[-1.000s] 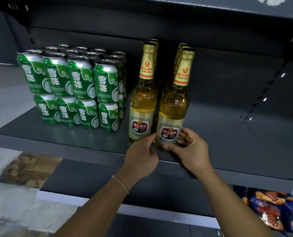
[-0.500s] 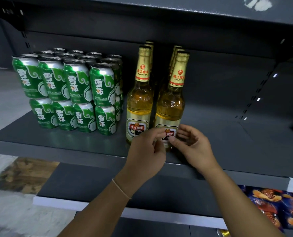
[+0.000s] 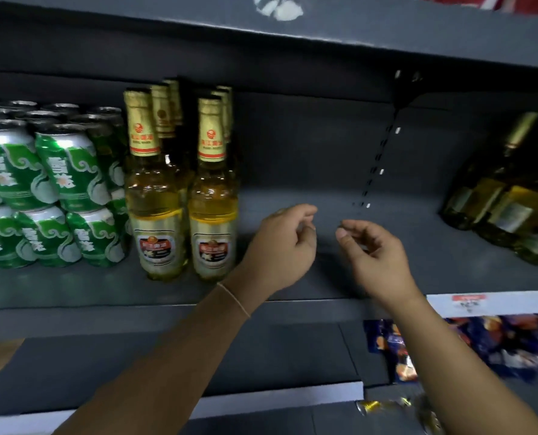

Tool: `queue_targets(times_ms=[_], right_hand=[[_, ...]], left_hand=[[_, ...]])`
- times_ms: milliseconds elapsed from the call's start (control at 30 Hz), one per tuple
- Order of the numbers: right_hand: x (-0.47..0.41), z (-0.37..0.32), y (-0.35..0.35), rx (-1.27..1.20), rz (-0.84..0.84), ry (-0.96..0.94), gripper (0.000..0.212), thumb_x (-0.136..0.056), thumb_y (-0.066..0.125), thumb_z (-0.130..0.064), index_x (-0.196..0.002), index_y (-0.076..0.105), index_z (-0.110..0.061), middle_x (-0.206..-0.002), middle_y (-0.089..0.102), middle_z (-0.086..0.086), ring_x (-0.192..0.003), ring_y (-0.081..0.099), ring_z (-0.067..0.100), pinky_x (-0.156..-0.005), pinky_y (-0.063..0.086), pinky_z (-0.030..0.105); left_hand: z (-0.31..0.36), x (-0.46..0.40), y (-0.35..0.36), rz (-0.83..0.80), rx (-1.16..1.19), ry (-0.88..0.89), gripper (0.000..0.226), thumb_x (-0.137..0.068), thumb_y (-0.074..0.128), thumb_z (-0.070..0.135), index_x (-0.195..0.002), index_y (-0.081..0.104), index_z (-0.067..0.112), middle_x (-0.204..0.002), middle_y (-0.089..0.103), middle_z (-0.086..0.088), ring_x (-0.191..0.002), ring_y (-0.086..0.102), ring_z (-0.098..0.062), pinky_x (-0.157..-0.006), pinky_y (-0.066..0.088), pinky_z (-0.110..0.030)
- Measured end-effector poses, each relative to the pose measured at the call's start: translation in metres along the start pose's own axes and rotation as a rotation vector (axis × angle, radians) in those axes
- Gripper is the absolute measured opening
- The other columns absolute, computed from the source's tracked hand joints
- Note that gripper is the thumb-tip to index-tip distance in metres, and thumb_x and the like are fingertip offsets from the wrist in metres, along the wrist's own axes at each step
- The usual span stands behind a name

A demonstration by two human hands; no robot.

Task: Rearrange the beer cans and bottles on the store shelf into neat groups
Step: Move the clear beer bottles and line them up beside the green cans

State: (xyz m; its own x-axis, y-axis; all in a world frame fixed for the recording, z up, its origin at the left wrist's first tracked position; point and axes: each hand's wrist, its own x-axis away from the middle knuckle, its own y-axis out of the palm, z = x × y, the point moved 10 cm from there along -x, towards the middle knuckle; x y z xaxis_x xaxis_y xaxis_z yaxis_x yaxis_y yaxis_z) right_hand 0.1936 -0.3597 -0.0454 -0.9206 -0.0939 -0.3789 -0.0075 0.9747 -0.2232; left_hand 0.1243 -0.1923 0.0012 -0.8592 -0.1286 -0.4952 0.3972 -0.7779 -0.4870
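In the head view, both hands hovered at centre frame over the shelf [image 3: 292,287], holding nothing: the left hand [image 3: 285,246] and right hand [image 3: 372,251] had loosely curled fingers. Green cans [image 3: 41,189] sat stacked at left, amber bottles [image 3: 183,196] beside them, darker bottles [image 3: 509,199] at right.

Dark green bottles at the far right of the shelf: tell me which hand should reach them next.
Right. The right hand hangs empty over the bare shelf, on the side nearer the dark green bottles. The left hand, also empty, sits closer to the amber bottles and would probably have to cross over.
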Motion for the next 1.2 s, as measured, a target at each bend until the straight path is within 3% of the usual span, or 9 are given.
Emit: queue_targets(times_ms=[233,433,600,667,733,800,900,1033,1200], right_hand=[[-0.022,0.023,-0.109,0.026,0.109,0.018,0.013,-0.091,0.069,-0.017,-0.104,0.068,-0.02,-0.094,0.071,-0.003,-0.088,0.067,0.012,-0.085,0.054,0.03],[-0.046,0.042,-0.198,0.123,0.181,-0.012,0.022,-0.091,0.069,-0.021,-0.111,0.069,-0.013,-0.101,0.072,0.0,-0.092,0.068,0.011,-0.082,0.054,0.024],[-0.061,0.064,-0.266,0.198,0.251,-0.033,0.023,-0.091,0.069,-0.018,-0.113,0.067,-0.011,-0.103,0.07,0.001,-0.09,0.065,0.002,-0.073,0.048,0.006],[-0.067,0.077,-0.294,0.216,0.303,-0.018,0.024,-0.09,0.071,-0.02,-0.111,0.066,-0.013,-0.103,0.071,0.003,-0.091,0.067,0.009,-0.079,0.053,0.015],[-0.074,0.096,-0.322,0.235,0.368,0.009,0.028,-0.088,0.073,-0.027,-0.112,0.065,-0.016,-0.103,0.071,0.002,-0.094,0.069,0.015,-0.088,0.057,0.034],[-0.078,0.108,-0.347,0.293,0.428,0.034,0.041,-0.083,0.073,-0.042,-0.115,0.062,-0.02,-0.104,0.07,0.0,-0.096,0.068,0.018,-0.088,0.057,0.044],[-0.084,0.118,-0.376,0.386,0.518,0.047,0.06,-0.077,0.067,-0.058,-0.122,0.057,-0.019,-0.112,0.066,0.005,-0.103,0.064,0.023,-0.088,0.055,0.047],[-0.095,0.132,-0.399,0.448,0.598,0.093,0.07,-0.081,0.077,-0.038,-0.136,0.046,-0.01,-0.132,0.048,0.013,-0.125,0.046,0.028,-0.103,0.045,0.049],[-0.11,0.155,-0.413,0.412,0.643,0.15,0.093,-0.073,0.085,-0.037,-0.145,0.033,-0.01,-0.142,0.039,0.015,-0.135,0.037,0.031,-0.112,0.037,0.048]], left_hand=[[0.051,-0.047,0.103,-0.111,0.047,0.04,0.036,-0.098,0.049,0.021,-0.133,0.054,0.015,-0.13,0.059,-0.004,-0.113,0.058,-0.013,-0.101,0.043,-0.025],[0.096,-0.075,0.194,-0.194,0.076,0.081,0.037,-0.099,0.047,0.023,-0.135,0.051,0.016,-0.136,0.055,-0.003,-0.116,0.056,-0.014,-0.102,0.043,-0.028],[0.125,-0.091,0.262,-0.249,0.073,0.103,0.039,-0.099,0.046,0.019,-0.137,0.049,0.014,-0.138,0.053,-0.005,-0.12,0.054,-0.016,-0.103,0.04,-0.024],[0.135,-0.096,0.286,-0.275,0.072,0.107,0.039,-0.099,0.045,0.017,-0.138,0.048,0.013,-0.137,0.054,-0.008,-0.121,0.054,-0.02,-0.104,0.041,-0.029],[0.141,-0.099,0.31,-0.314,0.073,0.104,0.041,-0.098,0.044,0.012,-0.139,0.047,0.014,-0.137,0.053,-0.009,-0.121,0.053,-0.02,-0.104,0.041,-0.031],[0.145,-0.102,0.334,-0.361,0.086,0.094,0.046,-0.095,0.043,0.007,-0.141,0.045,0.014,-0.139,0.051,-0.01,-0.125,0.052,-0.02,-0.106,0.042,-0.033],[0.145,-0.107,0.363,-0.425,0.111,0.061,0.05,-0.093,0.043,0.006,-0.143,0.042,0.016,-0.143,0.048,-0.011,-0.131,0.047,-0.02,-0.109,0.04,-0.037],[0.144,-0.115,0.386,-0.454,0.129,0.022,0.051,-0.095,0.043,0.009,-0.145,0.04,0.018,-0.145,0.047,-0.009,-0.134,0.045,-0.018,-0.111,0.037,-0.033],[0.139,-0.125,0.4,-0.458,0.157,-0.023,0.049,-0.097,0.043,0.013,-0.145,0.039,0.021,-0.145,0.048,-0.007,-0.133,0.045,-0.018,-0.112,0.037,-0.034]])
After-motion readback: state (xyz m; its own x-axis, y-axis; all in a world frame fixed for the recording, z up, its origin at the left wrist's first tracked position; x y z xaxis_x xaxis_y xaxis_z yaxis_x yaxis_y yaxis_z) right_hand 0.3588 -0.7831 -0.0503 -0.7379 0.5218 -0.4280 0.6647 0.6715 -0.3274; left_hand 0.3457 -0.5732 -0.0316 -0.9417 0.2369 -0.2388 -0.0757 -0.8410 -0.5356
